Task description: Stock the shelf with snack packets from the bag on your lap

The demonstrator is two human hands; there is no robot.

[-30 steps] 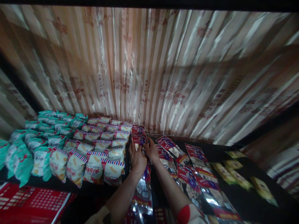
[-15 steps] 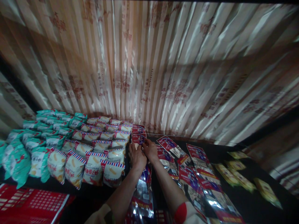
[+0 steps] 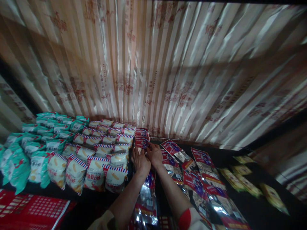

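My left hand and my right hand are close together on a flat red and purple snack packet in a column of overlapping packets. Left fingers reach along its left side, while the right fingers curl in at its right edge; both hands look closed on it, though the fingertips are partly hidden. A ring shows between the hands. Below my wrists lies another matching snack packet with a shiny clear lower part.
White snack bags with striped tops stand in rows to the left, with teal bags beyond. More red packets lie loosely on the right, near small yellow packs. A red basket sits front left. Printed sheeting hangs behind.
My right hand has shifted very slightly on the packet. The hands otherwise stay in nearly the same place, and the bags and packets around them look unmoved.
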